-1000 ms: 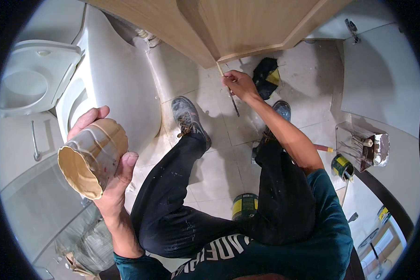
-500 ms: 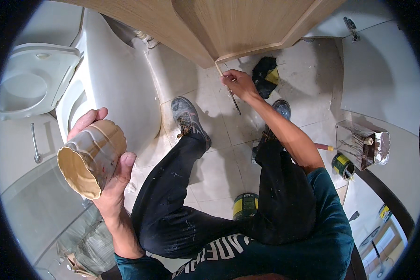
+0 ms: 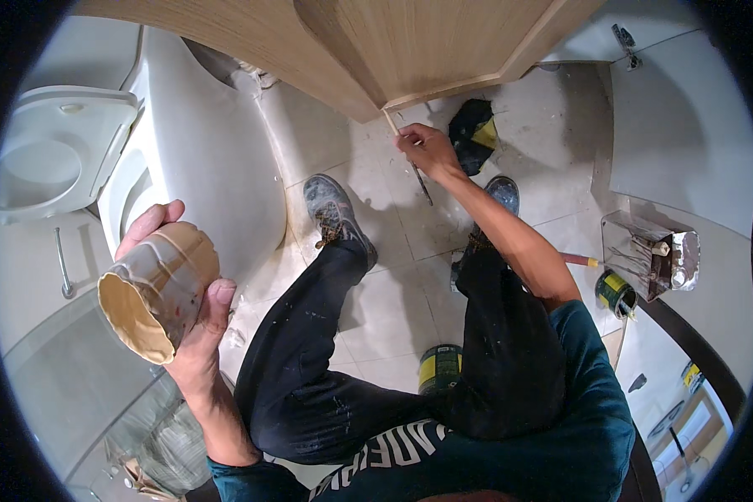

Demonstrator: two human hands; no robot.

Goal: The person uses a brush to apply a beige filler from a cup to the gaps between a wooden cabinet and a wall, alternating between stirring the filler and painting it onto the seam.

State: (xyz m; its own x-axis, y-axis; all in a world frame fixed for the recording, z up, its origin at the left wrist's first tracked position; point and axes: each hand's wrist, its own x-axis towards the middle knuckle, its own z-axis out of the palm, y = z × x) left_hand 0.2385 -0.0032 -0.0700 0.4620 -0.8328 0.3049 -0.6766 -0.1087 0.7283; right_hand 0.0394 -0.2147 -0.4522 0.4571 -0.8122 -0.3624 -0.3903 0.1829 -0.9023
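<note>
My left hand [image 3: 197, 341] is wrapped round a paint-smeared tub [image 3: 174, 280], tilted with its mouth toward the lower left. Tan paint coats its inner wall and streaks the outside. Further forward, my right hand [image 3: 427, 152] pinches a slim paintbrush [image 3: 422, 186] between thumb and fingers. The brush's pale end meets the lower corner of a light wooden panel [image 3: 443, 50], while its dark end points back toward me. Whether the tip presses on the wood or just hovers there, I cannot tell.
A white toilet [image 3: 209, 134] stands on the left. Beyond my right shoe lies a crumpled black-and-yellow item [image 3: 473, 138]. One green can [image 3: 440, 366] sits by my right leg, another green can [image 3: 615, 293] further right. Beside that are a red-handled tool [image 3: 579, 260] and an open metal container [image 3: 661, 255].
My left hand and the tub have shifted slightly down and to the left. My right hand keeps almost the same place, with the brush still at the panel's corner.
</note>
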